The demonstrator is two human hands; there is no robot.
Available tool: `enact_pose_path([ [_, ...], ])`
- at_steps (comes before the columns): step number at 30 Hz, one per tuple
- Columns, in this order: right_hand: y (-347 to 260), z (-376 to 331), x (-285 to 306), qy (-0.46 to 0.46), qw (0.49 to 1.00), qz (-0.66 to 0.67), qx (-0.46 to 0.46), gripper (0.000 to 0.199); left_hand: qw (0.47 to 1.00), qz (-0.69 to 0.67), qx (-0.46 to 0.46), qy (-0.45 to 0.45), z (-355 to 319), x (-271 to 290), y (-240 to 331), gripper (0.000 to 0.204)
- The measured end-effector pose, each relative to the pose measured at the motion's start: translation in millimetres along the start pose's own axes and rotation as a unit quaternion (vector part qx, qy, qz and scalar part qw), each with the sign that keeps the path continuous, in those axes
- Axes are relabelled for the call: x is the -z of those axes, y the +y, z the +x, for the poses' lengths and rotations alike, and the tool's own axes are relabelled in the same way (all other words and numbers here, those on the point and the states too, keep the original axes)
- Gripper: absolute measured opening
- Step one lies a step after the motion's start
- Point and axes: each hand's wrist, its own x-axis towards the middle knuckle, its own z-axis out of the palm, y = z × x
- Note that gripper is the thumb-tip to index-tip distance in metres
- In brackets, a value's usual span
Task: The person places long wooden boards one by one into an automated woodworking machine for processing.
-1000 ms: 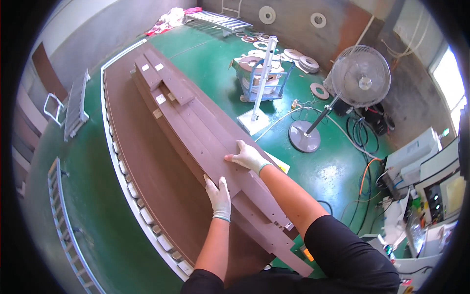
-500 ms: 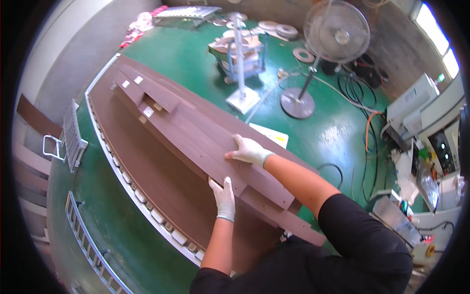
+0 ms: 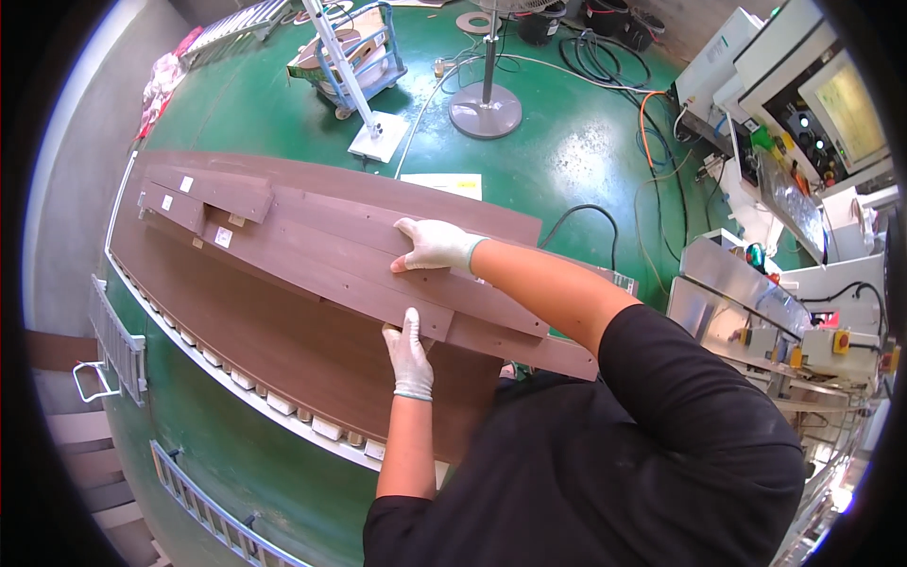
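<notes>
Several long brown boards point(image 3: 312, 249) lie in an overlapping stack, running from far left to near right, with small white labels point(image 3: 223, 237) at their left end. Beneath them is a wide brown panel point(image 3: 246, 326). My left hand point(image 3: 409, 364), in a white glove, grips the stack's near edge, thumb up; its other fingertips are partly hidden. My right hand point(image 3: 439, 246), also gloved, lies across the top board, thumb and fingers around its sides. A gap between boards toward the left end shows small light blocks point(image 3: 237, 221).
Under the panel runs a white-edged roller conveyor point(image 3: 283, 404). A fan stand point(image 3: 487, 109), a blue trolley point(image 3: 354, 66) and a white post base point(image 3: 380, 138) stand beyond. Cables point(image 3: 652, 142) cross the green floor. Machinery point(image 3: 737, 293) is at the right, a ladder-like metal frame point(image 3: 222, 515) at lower left.
The view has turned right and down, bringing more machinery into sight. Both hands stay on the boards, and the stack now lies more crosswise in the picture.
</notes>
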Motion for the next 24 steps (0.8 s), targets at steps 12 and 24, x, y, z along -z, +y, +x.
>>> enact_pose_path([
  [12, 41, -69, -10, 0.022, 1.0, -0.002, -0.01, 0.095, 0.995, 0.058, 0.051, -0.069, -44, -10, -43, 0.063],
  [24, 53, -119, -22, 0.105, 0.994, -0.031, -0.002, 0.082, 0.727, 0.585, -0.293, -0.21, 23, 70, 141, 0.013],
])
